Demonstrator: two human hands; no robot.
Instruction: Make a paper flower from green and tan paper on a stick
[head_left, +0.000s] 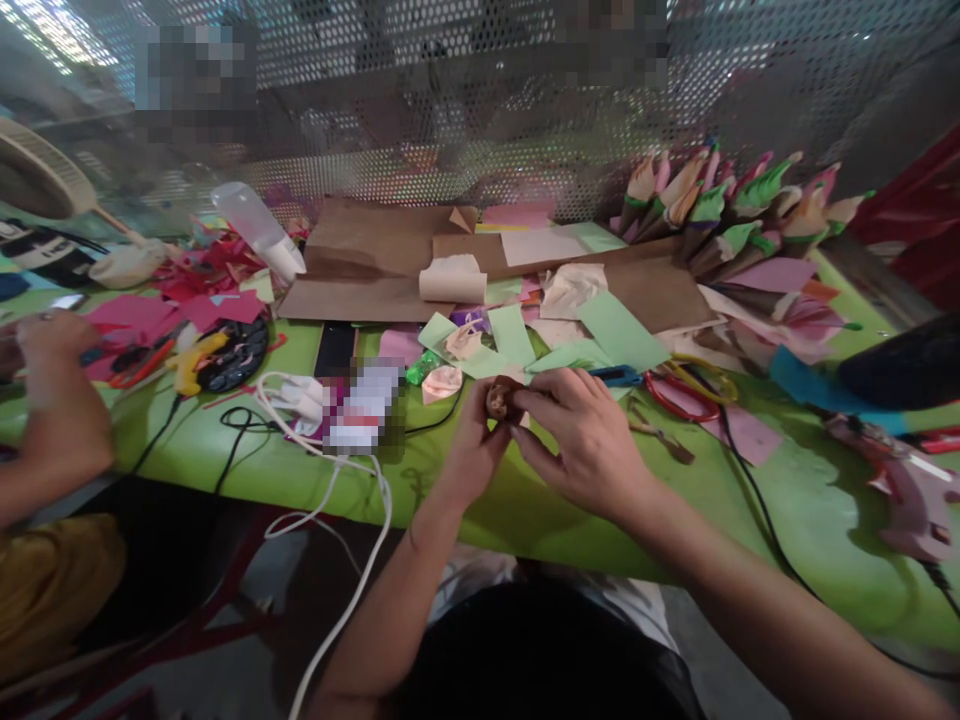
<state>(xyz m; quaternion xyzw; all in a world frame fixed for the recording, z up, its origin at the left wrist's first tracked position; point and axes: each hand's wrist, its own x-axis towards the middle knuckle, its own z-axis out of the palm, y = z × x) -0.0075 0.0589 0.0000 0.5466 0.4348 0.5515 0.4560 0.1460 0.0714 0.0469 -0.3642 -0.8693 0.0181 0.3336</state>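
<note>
Between my two hands, above the front of the green table (420,505), is a small rolled piece of brown paper (498,400) with its round end facing me. My left hand (474,450) is closed around it from the left. My right hand (581,435) pinches its right side with the thumb and fingers. Just beyond my hands lie a crumpled pale pink paper piece (442,383) and light green paper sheets (514,335). Red-handled scissors (679,398) rest right of my right hand.
A pink glue gun (911,500) lies at the right, its cord crossing the table. A phone (364,405) with white cables lies left. Paper cones (750,205) stand at the back right, brown sheets (367,245) behind. Another person's arm (56,400) rests far left near a yellow glue gun (201,362).
</note>
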